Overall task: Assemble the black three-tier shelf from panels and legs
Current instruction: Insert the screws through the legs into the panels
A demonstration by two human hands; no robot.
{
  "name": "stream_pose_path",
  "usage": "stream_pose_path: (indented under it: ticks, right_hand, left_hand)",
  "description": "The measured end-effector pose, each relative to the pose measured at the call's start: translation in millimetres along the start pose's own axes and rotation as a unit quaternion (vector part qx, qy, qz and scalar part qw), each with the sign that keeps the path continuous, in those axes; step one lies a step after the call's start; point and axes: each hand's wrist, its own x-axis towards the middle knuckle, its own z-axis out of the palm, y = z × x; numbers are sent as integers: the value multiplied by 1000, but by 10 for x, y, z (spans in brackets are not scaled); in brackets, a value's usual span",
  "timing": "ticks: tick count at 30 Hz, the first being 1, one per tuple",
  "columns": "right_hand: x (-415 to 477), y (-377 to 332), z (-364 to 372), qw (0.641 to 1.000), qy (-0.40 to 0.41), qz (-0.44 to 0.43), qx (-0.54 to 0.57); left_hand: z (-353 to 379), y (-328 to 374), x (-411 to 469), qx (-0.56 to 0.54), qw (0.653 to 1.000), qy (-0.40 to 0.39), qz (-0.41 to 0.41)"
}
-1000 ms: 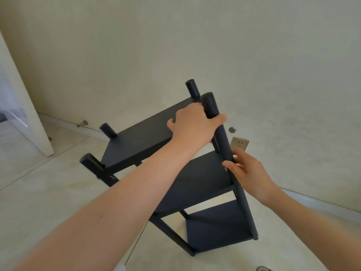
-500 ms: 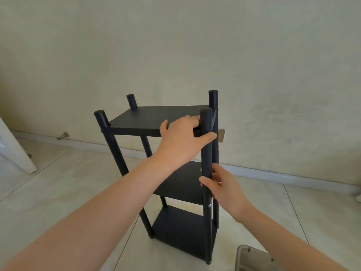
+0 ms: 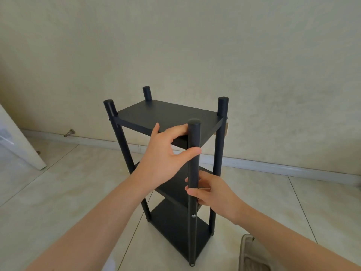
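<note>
The black three-tier shelf (image 3: pixel 168 114) stands upright on the tiled floor in front of the wall, its four round legs rising past the top panel. My left hand (image 3: pixel 164 159) is at the near leg (image 3: pixel 193 222) just under the top panel, thumb and fingers loosely around the leg, fingertips touching the panel's edge. My right hand (image 3: pixel 214 192) grips the same leg lower down, at the height of the middle panel (image 3: pixel 173 188). The bottom panel (image 3: pixel 175 229) sits near the floor. A silver screw head shows on the near leg below my right hand.
A white door edge (image 3: pixel 21 151) stands at the left, with a door stopper (image 3: pixel 69 132) on the baseboard. A beige object (image 3: pixel 252 253) lies on the floor at the lower right, close to the shelf's foot. The wall is directly behind the shelf.
The shelf went from tilted to standing upright on the floor and turned slightly. My left hand's grip has loosened, while my right hand stays on the near leg.
</note>
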Motion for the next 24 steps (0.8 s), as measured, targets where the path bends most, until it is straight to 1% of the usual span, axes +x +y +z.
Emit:
stream_pose_path:
  ticks: [3, 10, 14, 15, 16, 18, 21, 22, 24]
  right_hand:
    - [-60, -1, 20, 1000, -24, -3, -13]
    - [-100, -18, 41, 998, -44, -11, -52]
    - [-80, -105, -184, 989, -108, -16, -105]
    - [-59, -117, -276, 986, -110, -10, -124]
    - [-33, -119, -377, 985, -93, -1, -147]
    - [27, -103, -577, 985, -14, 31, -167]
    - [123, -45, -775, 985, 113, 91, -93]
    - [151, -36, -809, 983, 134, 97, -81]
    - [202, -41, -835, 984, 137, 85, -75]
  left_hand:
    - [-65, -21, -81, -1, 1000, -21, 13]
    - [-65, -71, -169, 7, 999, -45, 27]
    - [-13, -96, -203, 15, 998, -31, 43]
    - [-6, -105, -204, 14, 999, -27, 45]
    - [-2, -113, -202, 13, 999, -24, 46]
    - [0, -117, -202, 14, 999, -20, 47]
    - [5, -127, -194, 19, 998, -16, 53]
    - [7, -132, -194, 20, 998, -15, 58]
    - [12, -137, -211, 22, 998, -15, 64]
